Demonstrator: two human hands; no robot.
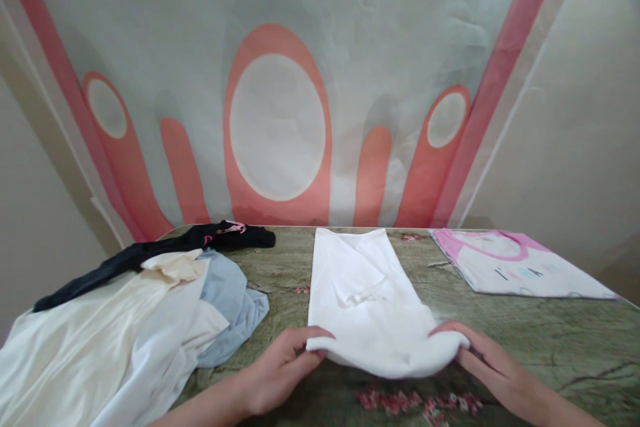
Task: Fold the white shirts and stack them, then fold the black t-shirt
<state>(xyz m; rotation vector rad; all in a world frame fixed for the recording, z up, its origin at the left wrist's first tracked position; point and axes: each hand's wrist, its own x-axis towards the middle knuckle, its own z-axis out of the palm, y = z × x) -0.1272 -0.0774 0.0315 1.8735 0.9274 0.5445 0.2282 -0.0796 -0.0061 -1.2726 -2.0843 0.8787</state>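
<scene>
The left hand (pixel 281 367) and the right hand (pixel 493 368) each pinch one near corner of the white garment (pixel 360 327), which lies between them, its long axis running forward from both, neither being nearer.

Wood-patterned tabletop (pixel 286 270) bore pink blossoms (pixel 393 401). Loose clothes pile (pixel 113 333) lay at left; pink-and-white shirt (pixel 543 272) lay flat at right. Grey wall covering (pixel 380 27) behind showed a coral-rimmed oval (pixel 277 127).
</scene>
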